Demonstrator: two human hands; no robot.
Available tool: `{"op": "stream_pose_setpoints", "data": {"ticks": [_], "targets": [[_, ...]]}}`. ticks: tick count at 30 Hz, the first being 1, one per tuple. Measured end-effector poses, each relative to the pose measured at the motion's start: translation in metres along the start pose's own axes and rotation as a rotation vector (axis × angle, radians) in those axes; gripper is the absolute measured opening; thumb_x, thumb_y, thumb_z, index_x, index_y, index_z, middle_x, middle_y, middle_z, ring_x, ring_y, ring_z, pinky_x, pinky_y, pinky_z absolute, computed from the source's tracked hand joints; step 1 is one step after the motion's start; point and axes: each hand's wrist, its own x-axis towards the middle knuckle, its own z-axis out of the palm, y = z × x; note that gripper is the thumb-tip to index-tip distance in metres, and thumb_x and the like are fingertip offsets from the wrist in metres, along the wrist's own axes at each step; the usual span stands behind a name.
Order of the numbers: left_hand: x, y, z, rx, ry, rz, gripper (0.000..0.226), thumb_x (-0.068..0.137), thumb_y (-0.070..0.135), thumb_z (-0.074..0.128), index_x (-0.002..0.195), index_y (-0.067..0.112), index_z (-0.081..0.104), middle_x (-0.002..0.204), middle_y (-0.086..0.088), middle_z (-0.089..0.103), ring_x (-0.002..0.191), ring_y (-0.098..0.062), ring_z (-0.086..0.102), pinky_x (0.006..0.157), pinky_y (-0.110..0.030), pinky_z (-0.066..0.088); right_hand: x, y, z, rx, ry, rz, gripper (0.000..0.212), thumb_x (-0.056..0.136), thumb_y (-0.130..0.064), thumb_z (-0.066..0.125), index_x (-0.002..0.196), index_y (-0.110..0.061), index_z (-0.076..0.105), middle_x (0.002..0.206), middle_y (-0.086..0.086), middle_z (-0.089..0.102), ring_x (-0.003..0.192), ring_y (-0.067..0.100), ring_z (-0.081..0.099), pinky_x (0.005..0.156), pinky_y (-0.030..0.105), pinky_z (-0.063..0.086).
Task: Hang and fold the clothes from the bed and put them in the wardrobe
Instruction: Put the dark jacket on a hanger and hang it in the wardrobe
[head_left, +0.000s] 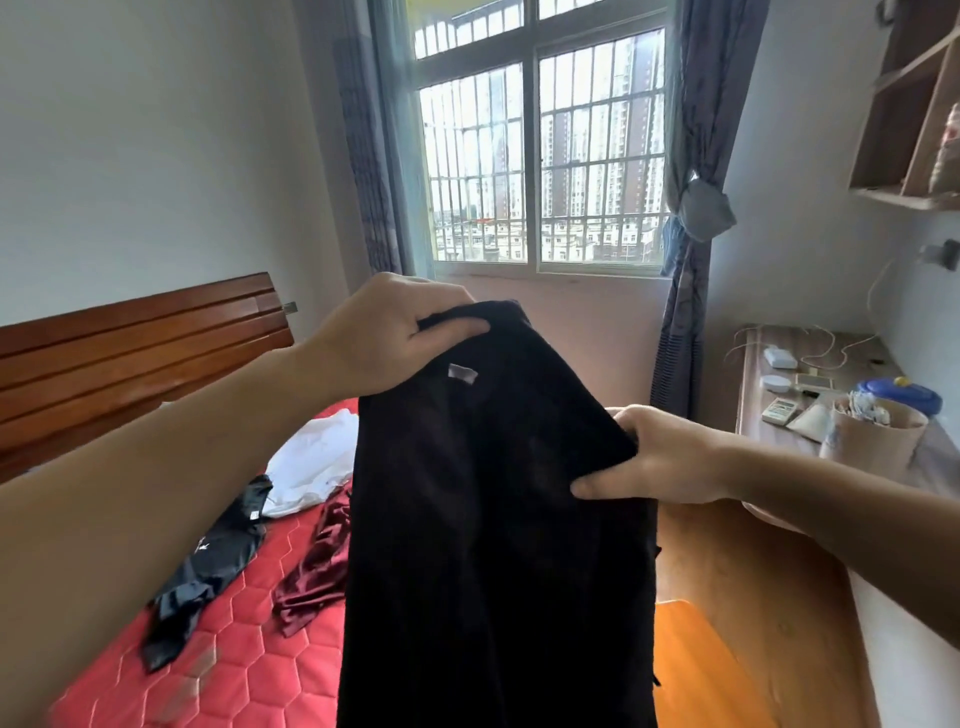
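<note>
Fingers of the left hand (384, 338) and right hand (660, 457) pinch the black garment's (493, 519) top edge (left higher), cloth hanging below them over the bed (234, 665).

Red quilted bed (249, 670), on it white garment (314, 462), dark garment (208, 566), maroon garment (317, 566)

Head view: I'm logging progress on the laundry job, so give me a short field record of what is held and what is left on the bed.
held item: black garment, hanging in front of the person
left hand: grips the garment's top edge, higher up
right hand: grips the garment's other top corner, lower
on the bed: white garment, dark navy garment, maroon garment
hanger: none visible
wardrobe: not in view
</note>
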Motion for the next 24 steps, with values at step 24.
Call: {"op": "stream_pose_setpoints", "data": {"ticks": [24], "targets": [[-0.092,0.083,-0.092,0.520,-0.243,-0.484,0.034,0.085,0.047,0.064,0.062,0.023,0.056,0.059,0.013,0.055,0.059,-0.004,0.053,0.055,-0.027,0.041,-0.034,-0.087,0.000,-0.694,-0.091,-0.396,0.017,0.074,-0.046,0.071,0.077,-0.035,0.059,0.070,-0.018,0.065,0.063,-0.003,0.062,0.053,0.011,0.041]]}}
